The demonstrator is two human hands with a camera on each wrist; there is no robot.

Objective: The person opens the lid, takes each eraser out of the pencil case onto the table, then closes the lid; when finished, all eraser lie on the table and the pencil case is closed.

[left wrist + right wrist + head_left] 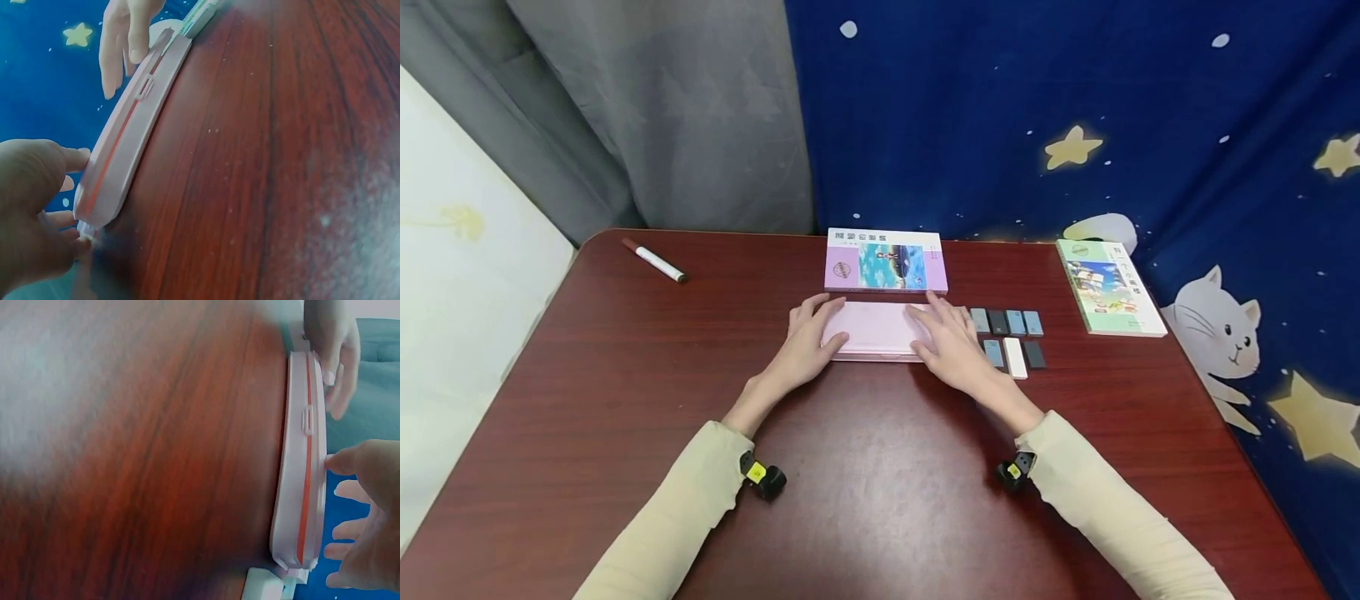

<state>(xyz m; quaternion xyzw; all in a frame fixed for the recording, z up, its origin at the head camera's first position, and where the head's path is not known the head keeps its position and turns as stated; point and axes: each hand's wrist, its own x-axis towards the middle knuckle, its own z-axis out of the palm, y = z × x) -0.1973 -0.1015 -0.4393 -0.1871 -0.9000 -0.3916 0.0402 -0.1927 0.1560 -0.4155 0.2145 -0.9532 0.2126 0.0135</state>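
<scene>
A pale pink plastic case [877, 327], probably a pencil case, lies flat on the table. In the left wrist view its front has a small clasp [145, 87] and a reddish line along the seam. My left hand [805, 346] rests at the case's left end, thumb on the lid's edge and fingers spread around the corner. At the other end my right hand [953, 343] touches the lid with thumb and forefinger, its remaining fingers spread out to the right. The case's contents are hidden.
Behind the case lies a purple-and-white book [886, 261]. Several small grey, blue and dark blocks [1014, 322] and a white one [1015, 358] lie right of it. A green book [1111, 287] is at the far right, a marker [655, 260] at back left.
</scene>
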